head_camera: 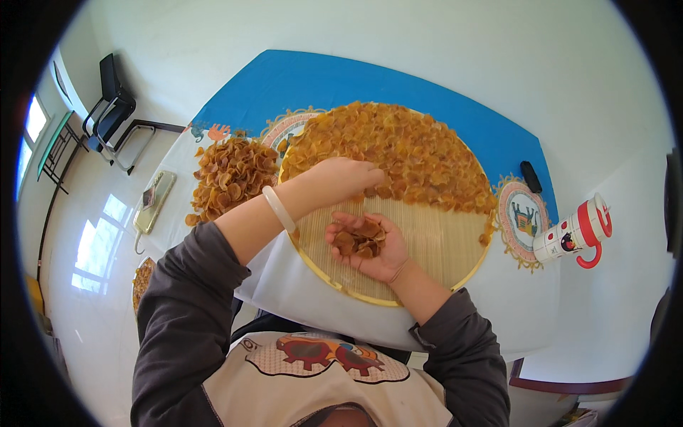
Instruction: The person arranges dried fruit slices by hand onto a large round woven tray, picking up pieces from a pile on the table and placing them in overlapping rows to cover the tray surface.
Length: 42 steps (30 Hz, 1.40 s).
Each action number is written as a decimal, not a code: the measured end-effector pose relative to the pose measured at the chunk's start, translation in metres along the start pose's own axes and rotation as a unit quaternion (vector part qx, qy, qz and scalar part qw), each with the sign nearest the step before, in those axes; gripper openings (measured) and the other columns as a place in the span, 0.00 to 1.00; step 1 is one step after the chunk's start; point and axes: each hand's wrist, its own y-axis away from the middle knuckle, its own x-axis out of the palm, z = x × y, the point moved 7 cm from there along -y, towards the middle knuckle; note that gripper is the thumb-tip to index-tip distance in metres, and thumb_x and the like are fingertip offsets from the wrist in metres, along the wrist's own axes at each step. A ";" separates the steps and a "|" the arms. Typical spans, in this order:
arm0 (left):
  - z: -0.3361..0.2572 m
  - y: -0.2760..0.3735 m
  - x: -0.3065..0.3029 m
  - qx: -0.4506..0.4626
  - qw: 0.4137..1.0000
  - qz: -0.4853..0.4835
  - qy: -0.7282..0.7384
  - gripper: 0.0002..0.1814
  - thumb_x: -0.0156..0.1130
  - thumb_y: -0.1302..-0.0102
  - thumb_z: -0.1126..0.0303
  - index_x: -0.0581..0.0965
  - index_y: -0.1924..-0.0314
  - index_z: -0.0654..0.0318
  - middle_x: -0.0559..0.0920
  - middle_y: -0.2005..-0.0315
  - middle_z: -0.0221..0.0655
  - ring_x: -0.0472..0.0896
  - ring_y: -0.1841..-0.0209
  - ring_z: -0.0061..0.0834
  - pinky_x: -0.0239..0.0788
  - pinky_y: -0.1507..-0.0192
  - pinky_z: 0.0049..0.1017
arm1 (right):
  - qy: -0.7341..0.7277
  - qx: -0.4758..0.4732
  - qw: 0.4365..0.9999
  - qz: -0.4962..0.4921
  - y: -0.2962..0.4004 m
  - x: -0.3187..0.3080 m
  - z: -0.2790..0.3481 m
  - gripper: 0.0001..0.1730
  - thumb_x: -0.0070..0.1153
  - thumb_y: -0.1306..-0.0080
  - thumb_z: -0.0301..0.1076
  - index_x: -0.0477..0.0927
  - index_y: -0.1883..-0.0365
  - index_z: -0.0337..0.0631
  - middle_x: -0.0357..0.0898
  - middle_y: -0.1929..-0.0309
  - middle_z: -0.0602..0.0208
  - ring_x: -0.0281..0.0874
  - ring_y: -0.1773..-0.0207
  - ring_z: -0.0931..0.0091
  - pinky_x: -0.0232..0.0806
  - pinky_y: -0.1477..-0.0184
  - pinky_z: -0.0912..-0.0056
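Note:
My right hand (pixel 392 250) is palm up and cupped around a small heap of thin amber-brown dried slices (pixel 360 240). It is above the bare near part of a round woven bamboo tray (pixel 437 243) with a yellow rim. My left hand (pixel 347 179), with a pale bangle (pixel 278 208) on its wrist, reaches over the tray, back upward. Its bent fingers are at the near edge of a layer of spread slices (pixel 395 144) that covers the tray's far part. The fingertips are partly hidden, so whether they pinch a slice is unclear.
A loose pile of slices (pixel 235 173) lies left of the tray on the white and blue tablecloth (pixel 331 74). A phone in a case (pixel 155 200) is at the left edge. To the right are a patterned placemat (pixel 523 221), a black object (pixel 530 177) and a lidded cup (pixel 573 232).

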 end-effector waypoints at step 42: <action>0.017 0.139 -0.028 -0.165 0.959 -0.065 0.222 0.03 0.65 0.33 0.74 0.79 0.62 0.64 0.87 0.54 0.34 0.84 0.57 0.35 0.76 0.55 0.31 | -0.029 -0.019 0.999 -0.005 0.002 0.001 0.005 0.30 0.39 0.25 0.45 0.74 0.34 0.32 0.77 0.39 0.48 0.76 0.39 0.59 0.68 0.37 0.53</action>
